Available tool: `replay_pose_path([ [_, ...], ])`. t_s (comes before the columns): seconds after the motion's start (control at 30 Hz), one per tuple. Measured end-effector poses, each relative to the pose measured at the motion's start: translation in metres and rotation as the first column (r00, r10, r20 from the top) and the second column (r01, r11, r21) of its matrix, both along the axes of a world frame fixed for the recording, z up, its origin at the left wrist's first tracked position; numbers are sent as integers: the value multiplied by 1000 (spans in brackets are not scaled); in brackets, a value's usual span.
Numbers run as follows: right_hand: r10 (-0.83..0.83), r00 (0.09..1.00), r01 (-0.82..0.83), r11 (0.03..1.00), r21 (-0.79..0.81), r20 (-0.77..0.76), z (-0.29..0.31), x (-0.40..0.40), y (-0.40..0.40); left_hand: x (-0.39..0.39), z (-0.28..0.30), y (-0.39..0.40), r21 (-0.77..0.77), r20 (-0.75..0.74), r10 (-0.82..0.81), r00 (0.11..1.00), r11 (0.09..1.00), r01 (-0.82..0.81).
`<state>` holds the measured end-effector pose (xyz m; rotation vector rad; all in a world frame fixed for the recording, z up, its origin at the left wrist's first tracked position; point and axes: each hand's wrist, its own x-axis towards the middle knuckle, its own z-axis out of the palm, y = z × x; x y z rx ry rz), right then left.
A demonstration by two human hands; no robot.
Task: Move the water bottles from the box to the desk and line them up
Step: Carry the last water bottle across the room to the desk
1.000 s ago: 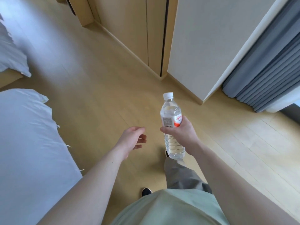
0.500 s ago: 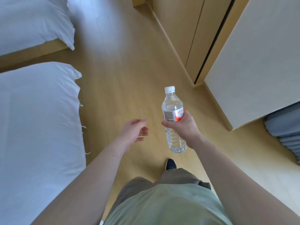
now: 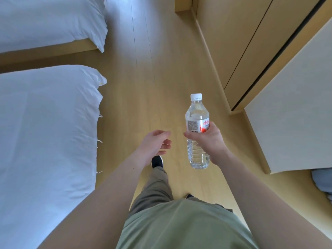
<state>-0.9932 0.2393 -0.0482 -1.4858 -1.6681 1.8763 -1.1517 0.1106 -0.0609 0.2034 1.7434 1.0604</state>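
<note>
Wooden floor (image 3: pixel 143 78) between beds (image 3: pixel 45 132), wardrobe (image 3: pixel 242 42)

One water bottle (image 3: pixel 197 130), upright, carried in the air over the wooden floor (image 3: pixel 152 90).

Clear plastic, white screw cap on, full almost to the shoulder with clear water. A white and red label wraps the upper body, with fine print on the white panel and red characters on the other; the lower body is ribbed. It stands close to vertical, cap up, base hanging free with nothing under it but floor. The right hand (image 3: pixel 211 143) grips it around the middle, thumb across the lower edge of the label, fingers wrapped behind. No box, table or other bottles in view.
</note>
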Motion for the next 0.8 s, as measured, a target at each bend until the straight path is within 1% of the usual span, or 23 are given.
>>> replay_pose_path([
  [0.27,-10,1000,10,1000,2,26,-3,-103,49,-112,-10,47,-8,11,-8,1000,1000,8],
  [0.4,-34,999,34,999,4,38,-3,-161,66,-172,-8,66,-7,33,-42,999,999,42],
  [0.53,-34,999,33,999,18,31,0,-212,82,-230,-3,88,-1,10,-49,999,999,49],
  [0.67,-26,999,25,999,29,37,5,-252,98,-272,0,108,13,6,-58,998,998,58],
  [0.8,-10,999,9,1000,26,34,8,-287,119,-303,-4,129,20,27,-23,999,1000,23],
])
